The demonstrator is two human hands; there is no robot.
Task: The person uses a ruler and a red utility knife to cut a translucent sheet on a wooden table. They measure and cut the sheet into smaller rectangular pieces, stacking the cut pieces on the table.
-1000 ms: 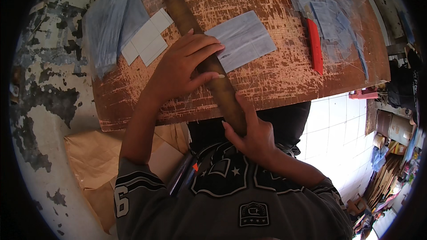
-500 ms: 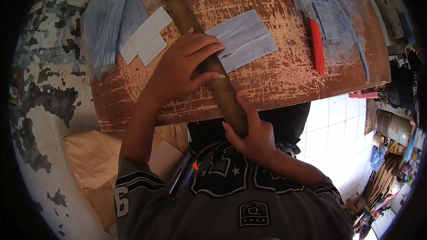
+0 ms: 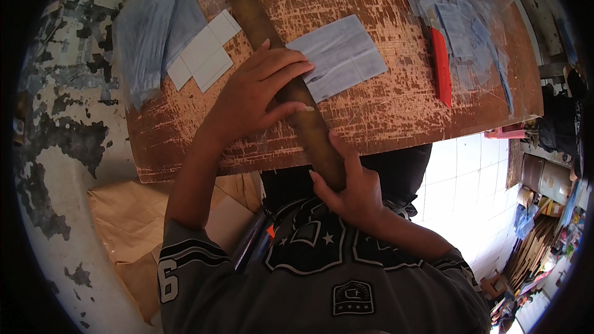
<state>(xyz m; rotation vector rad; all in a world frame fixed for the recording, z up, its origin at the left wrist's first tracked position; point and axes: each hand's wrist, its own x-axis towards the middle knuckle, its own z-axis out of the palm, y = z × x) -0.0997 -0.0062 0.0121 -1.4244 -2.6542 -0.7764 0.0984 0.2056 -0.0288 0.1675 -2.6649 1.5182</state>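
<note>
barely any change – left hand (image 3: 250, 96) fingers spread a touch wider over the roll (image 3: 281, 80).

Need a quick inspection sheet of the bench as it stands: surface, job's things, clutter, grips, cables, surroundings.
Surface: worn brown wooden table, finish flaking.
Job's things: long brown wooden strip lying diagonally over a pale blue sheet.
Clutter: white cut squares; blue sheets far left; blue offcuts; red cutter.
Grips: left hand pressed flat on the strip; right hand gripping its near end.
Cables: nothing seen.
Surroundings: peeling wall; brown cardboard; white tiled floor.
</note>
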